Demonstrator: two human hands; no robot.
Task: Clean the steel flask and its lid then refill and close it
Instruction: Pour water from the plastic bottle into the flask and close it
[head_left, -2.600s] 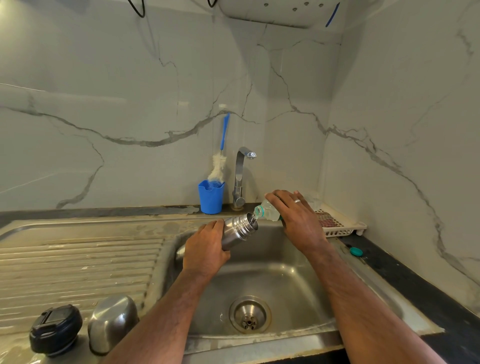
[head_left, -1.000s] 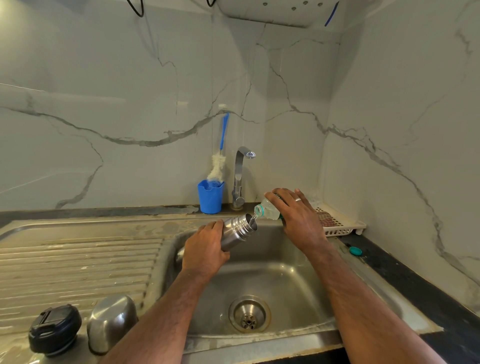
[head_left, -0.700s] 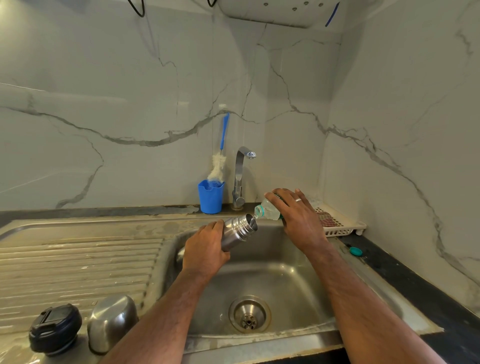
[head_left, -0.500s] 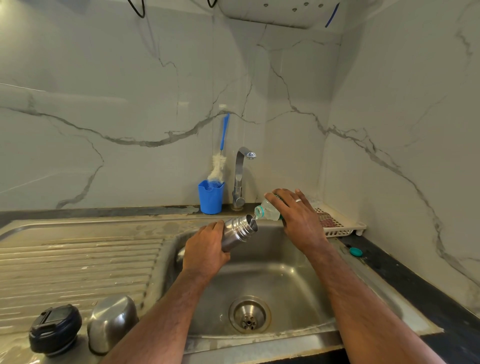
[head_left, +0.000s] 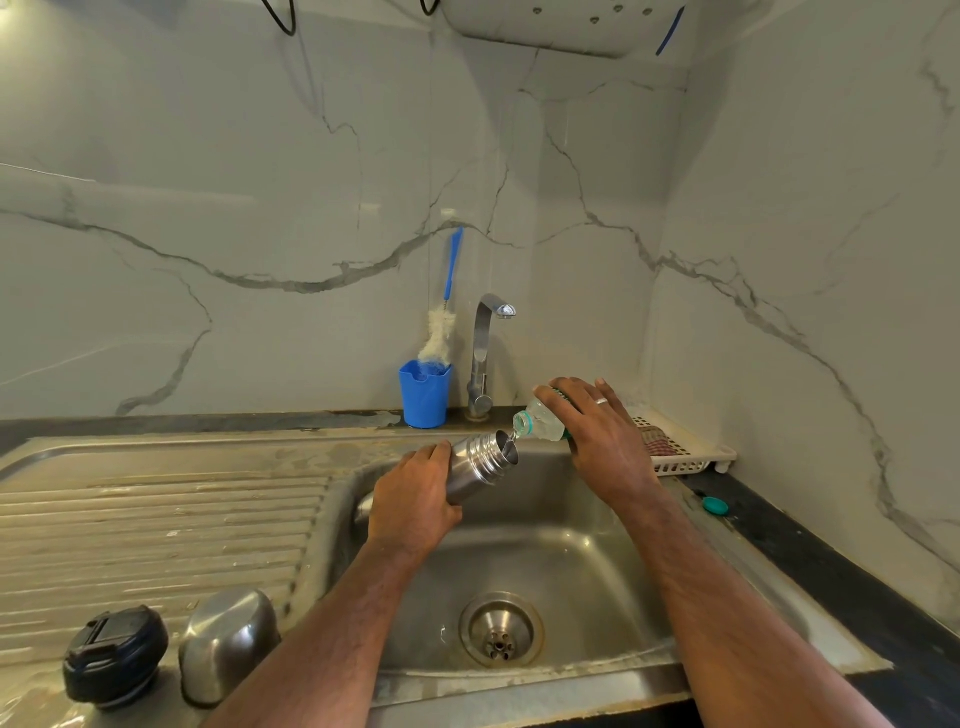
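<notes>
Marble-look walls back a steel sink (head_left: 519, 561) with a ribbed draining board to its left. Far left of the left hand (head_left: 413, 501), on the near edge of the board, sit a black stopper (head_left: 115, 656) and a steel cap (head_left: 227, 643), side by side, both off the flask. Beyond the left hand, against the wall, a blue cup (head_left: 424, 393) holds a bottle brush (head_left: 441, 322), with the tap (head_left: 485, 353) just beside it.

Left hand wraps around the lower body of the flask (head_left: 480, 462) and holds it tilted over the basin, mouth up and to the right. Flask is brushed steel, ringed near the neck, open, shiny, no visible dirt. Right hand (head_left: 605, 441) grips a clear plastic bottle (head_left: 540, 423) from above, tipped so its neck sits just at the flask mouth; a thin stream runs in. Right of that hand, a white rack (head_left: 680, 449) and a teal bottle cap (head_left: 715, 505) on the dark counter.

Judgement: refill step, closing not yet done. To do it well, keep the bottle neck right at the mouth, pour slowly, raise the flask toward upright as it fills, stay over the basin for spills. Fill level inside cannot be seen.
</notes>
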